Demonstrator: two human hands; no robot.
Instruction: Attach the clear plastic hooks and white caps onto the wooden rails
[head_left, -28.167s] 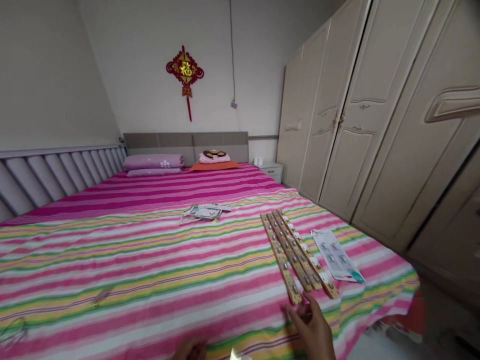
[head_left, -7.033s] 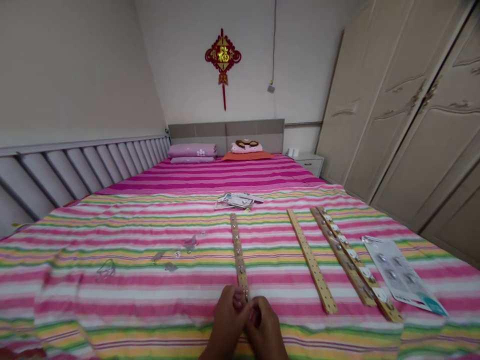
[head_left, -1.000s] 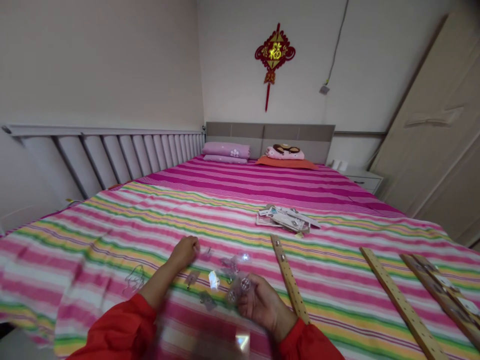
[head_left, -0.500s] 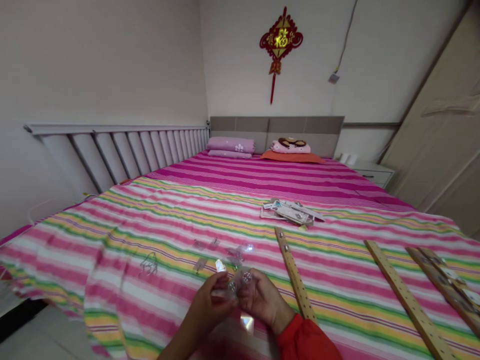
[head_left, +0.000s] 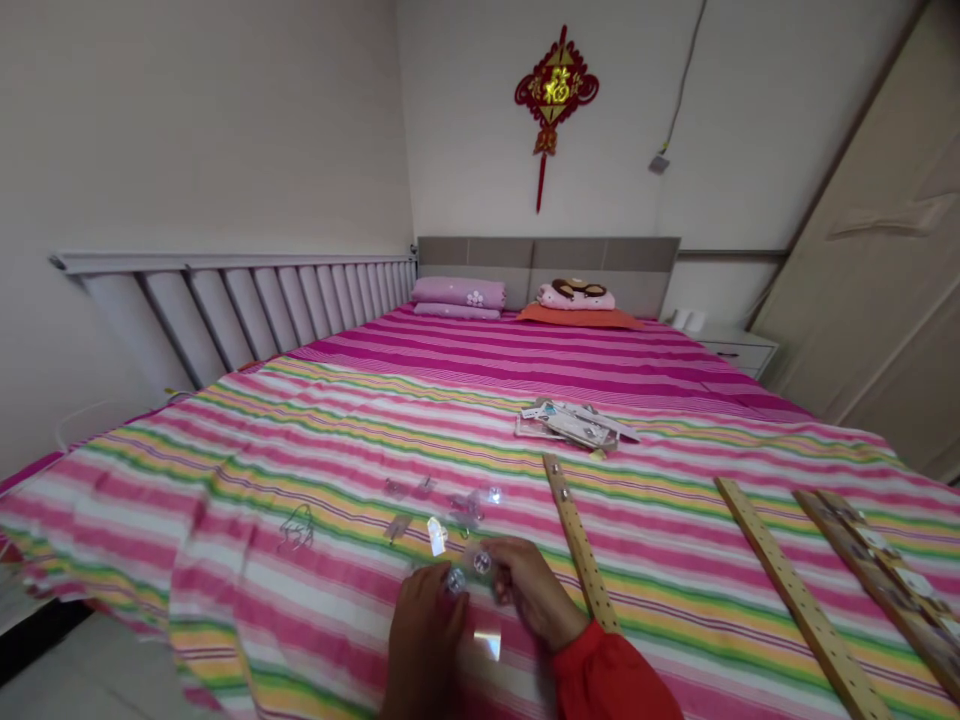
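Both my hands meet low in the middle, over the striped bedspread [head_left: 315,450]. My left hand [head_left: 424,635] and my right hand [head_left: 529,595] are closed on a small clear plastic packet with shiny round metal pieces [head_left: 465,575]. Several more clear packets [head_left: 450,505] lie scattered on the spread just beyond my fingers. A wooden strip with holes [head_left: 577,545] lies beside my right hand, running away from me.
Another holed wooden strip [head_left: 787,590] and stacked strips with round fittings [head_left: 874,570] lie to the right. A pile of packaging [head_left: 574,425] sits mid-bed. Pillows [head_left: 457,295] rest at the headboard. A wardrobe [head_left: 885,260] stands on the right, a padded rail [head_left: 247,310] on the left.
One second ago my left hand reached out to the scattered packets; it has come back and joined my right hand on the clear packet. The view has shifted slightly.
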